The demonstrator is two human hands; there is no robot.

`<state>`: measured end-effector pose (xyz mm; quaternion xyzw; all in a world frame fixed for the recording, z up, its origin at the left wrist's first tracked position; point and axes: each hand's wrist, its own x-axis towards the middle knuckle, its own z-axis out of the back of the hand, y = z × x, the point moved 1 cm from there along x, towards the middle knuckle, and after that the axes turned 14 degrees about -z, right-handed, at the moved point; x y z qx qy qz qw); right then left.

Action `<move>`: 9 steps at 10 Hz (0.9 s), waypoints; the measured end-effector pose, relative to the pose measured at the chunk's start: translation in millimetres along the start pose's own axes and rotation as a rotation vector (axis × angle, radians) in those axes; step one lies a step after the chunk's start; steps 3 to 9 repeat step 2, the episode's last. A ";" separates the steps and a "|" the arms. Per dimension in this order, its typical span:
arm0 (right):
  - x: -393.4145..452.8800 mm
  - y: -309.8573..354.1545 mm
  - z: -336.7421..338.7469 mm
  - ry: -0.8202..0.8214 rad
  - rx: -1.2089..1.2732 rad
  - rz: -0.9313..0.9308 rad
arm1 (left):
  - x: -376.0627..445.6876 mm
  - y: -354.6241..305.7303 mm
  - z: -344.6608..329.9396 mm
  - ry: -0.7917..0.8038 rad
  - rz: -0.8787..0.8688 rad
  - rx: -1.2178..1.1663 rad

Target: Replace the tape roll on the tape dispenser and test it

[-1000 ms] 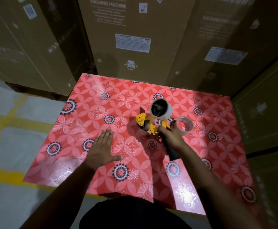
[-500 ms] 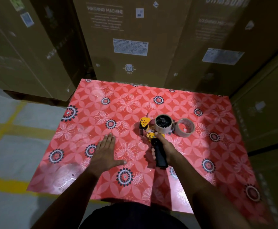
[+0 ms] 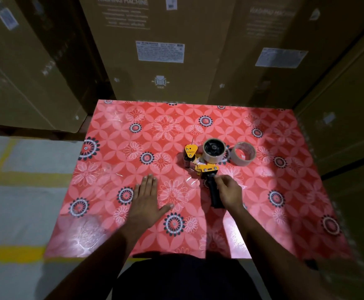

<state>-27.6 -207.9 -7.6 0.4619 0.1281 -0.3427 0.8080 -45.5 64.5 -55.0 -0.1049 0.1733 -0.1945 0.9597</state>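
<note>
The yellow tape dispenser (image 3: 204, 167) lies on its side on the red flowered table (image 3: 116, 148), right of centre, with a pale tape roll (image 3: 213, 158) mounted on its black hub. A second, loose tape roll (image 3: 241, 162) lies flat just to the right of it, close to it. My right hand (image 3: 229, 191) sits at the black handle, fingers curled over its upper end, the handle's lower part showing beside my palm. My left hand (image 3: 146, 202) rests flat on the table, fingers spread, left of the dispenser and apart from it.
Tall cardboard washing-machine boxes (image 3: 159, 50) wall in the table at the back and on the right. To the left is grey floor with a yellow line (image 3: 14, 254). The table's near edge is against my body.
My right hand has lowered the dispenser from a raised, tilted pose until it lies on the table. The view has moved closer. My left hand has stayed flat on the table.
</note>
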 end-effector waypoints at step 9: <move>-18.9 -16.9 21.2 -0.257 0.050 0.187 | 25.3 -37.3 -1.6 0.024 -0.033 -0.017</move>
